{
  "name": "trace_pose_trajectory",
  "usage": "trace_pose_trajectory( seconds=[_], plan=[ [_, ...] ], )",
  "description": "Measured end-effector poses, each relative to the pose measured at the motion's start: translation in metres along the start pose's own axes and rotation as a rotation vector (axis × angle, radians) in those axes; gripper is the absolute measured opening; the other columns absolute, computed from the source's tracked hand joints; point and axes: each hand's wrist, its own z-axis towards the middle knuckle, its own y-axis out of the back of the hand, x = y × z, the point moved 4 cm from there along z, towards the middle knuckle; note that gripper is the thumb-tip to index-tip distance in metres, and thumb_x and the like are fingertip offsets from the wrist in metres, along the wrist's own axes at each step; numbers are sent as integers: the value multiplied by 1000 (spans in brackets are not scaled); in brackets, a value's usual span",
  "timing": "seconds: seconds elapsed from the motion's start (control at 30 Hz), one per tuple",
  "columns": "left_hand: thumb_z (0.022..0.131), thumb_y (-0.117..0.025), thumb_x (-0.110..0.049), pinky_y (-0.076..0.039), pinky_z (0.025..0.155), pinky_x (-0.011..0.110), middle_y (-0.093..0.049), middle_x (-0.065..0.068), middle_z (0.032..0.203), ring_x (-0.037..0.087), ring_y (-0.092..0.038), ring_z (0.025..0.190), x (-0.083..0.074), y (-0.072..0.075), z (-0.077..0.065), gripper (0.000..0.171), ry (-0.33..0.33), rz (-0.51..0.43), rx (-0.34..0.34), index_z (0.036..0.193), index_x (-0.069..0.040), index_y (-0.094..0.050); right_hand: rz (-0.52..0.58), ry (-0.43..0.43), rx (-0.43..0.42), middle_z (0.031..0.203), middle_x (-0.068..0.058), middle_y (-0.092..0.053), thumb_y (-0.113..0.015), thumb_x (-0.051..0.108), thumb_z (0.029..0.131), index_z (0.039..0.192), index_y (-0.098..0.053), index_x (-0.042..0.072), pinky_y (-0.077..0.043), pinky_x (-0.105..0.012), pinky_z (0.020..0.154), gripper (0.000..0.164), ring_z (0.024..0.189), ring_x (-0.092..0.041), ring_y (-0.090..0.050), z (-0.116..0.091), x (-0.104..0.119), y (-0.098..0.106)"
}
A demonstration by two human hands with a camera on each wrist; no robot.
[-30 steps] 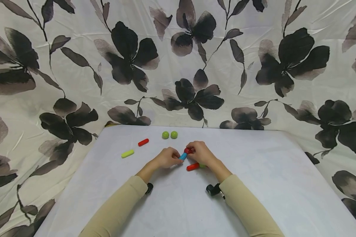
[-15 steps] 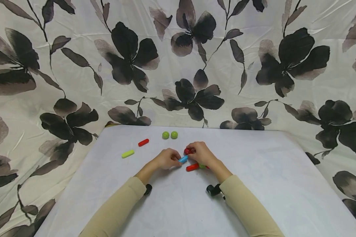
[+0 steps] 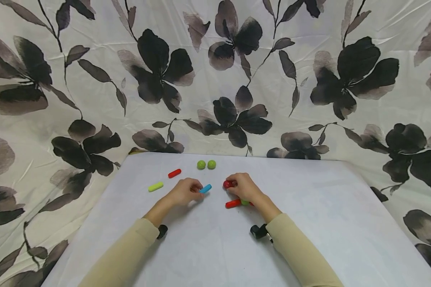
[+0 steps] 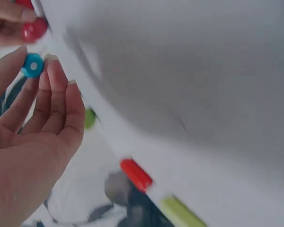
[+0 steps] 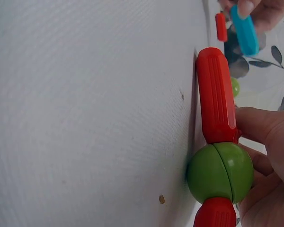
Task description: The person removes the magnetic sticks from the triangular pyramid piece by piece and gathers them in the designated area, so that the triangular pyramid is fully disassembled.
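Observation:
My left hand (image 3: 184, 191) pinches a blue toy rod (image 3: 206, 189) between thumb and fingers, above the table; in the left wrist view its round end (image 4: 33, 65) with a pale centre faces the camera. Opposite it, my right hand (image 3: 246, 187) grips a red ball (image 3: 227, 184), partly covered by the fingers. A gap separates rod and ball. Just below the right hand lies a joined piece: a red rod (image 5: 216, 94), a green ball (image 5: 220, 173) and another red rod (image 5: 216, 213), the last partly hidden by the right hand in the head view.
Two green balls (image 3: 206, 164) sit side by side near the table's back edge. Left of them lie a loose red rod (image 3: 174, 173) and a yellow-green rod (image 3: 156, 186). A floral cloth (image 3: 237, 79) hangs behind the white table (image 3: 215, 255).
My left hand has drawn back to the left with the blue rod, which was at the red ball a second ago. The right hand stays nearly in place with the ball.

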Motion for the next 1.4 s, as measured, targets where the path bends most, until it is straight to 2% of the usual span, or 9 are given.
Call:
trace_pose_trajectory(
  seconds=[0.2, 0.33, 0.43, 0.57, 0.77, 1.0, 1.2, 1.4],
  plan=[
    [92, -75, -11, -52, 83, 39, -66, 9, 92, 23, -61, 87, 16, 39, -10, 23, -50, 60, -88, 110, 3, -71, -3, -2, -3, 116, -11, -70, -77, 9, 91, 124, -72, 4, -53, -38, 93, 34, 101, -23, -60, -1, -1, 2],
    [92, -75, -12, -52, 85, 43, -68, 11, 92, 27, -64, 89, 32, 68, -11, 23, -52, 116, -159, 108, 5, -71, -3, -9, -6, 116, -11, -70, -77, 10, 91, 124, -72, 4, -52, -38, 92, 33, 100, -23, -59, -1, -2, 3],
    [93, -74, -13, -50, 81, 41, -67, 12, 92, 29, -62, 91, 51, 87, -11, 25, -10, 151, -193, 109, 5, -70, 1, -9, -5, 116, -11, -70, -77, 10, 92, 125, -72, 5, -53, -38, 92, 34, 100, -22, -59, -1, -2, 2],
    [95, -71, -15, -49, 79, 40, -65, 17, 99, 32, -58, 96, 75, 103, -11, 30, 91, 172, -201, 115, 7, -67, 12, -12, 1, 117, -11, -70, -77, 10, 92, 125, -72, 5, -53, -37, 92, 34, 101, -23, -59, -1, -2, 2],
    [97, -68, -17, -50, 81, 40, -61, 23, 110, 34, -55, 100, 98, 110, -6, 35, 234, 181, -160, 120, 9, -64, 15, -22, -1, 117, -10, -70, -77, 10, 92, 126, -72, 5, -54, -37, 92, 35, 101, -22, -59, -1, -1, 1],
    [97, -66, -15, -50, 83, 41, -60, 25, 112, 35, -55, 101, 116, 112, 1, 31, 324, 192, -152, 118, 9, -64, 40, 7, 4, 118, -11, -70, -77, 10, 92, 126, -72, 4, -54, -38, 93, 34, 102, -22, -61, -1, 1, -2],
    [96, -67, -13, -51, 82, 39, -60, 24, 111, 33, -57, 99, 115, 112, 1, 30, 355, 170, -169, 117, 9, -63, 25, 13, 7, 118, -11, -70, -76, 10, 92, 127, -71, 5, -54, -38, 93, 35, 102, -22, -61, -1, 1, -2],
    [96, -66, -14, -51, 87, 47, -59, 30, 116, 39, -57, 103, 108, 110, -2, 39, 317, 234, -185, 123, 12, -57, -1, 29, 36, 122, -12, -69, -76, 10, 92, 131, -69, 6, -52, -40, 96, 39, 106, -24, -61, -5, -2, 0]
  ],
)
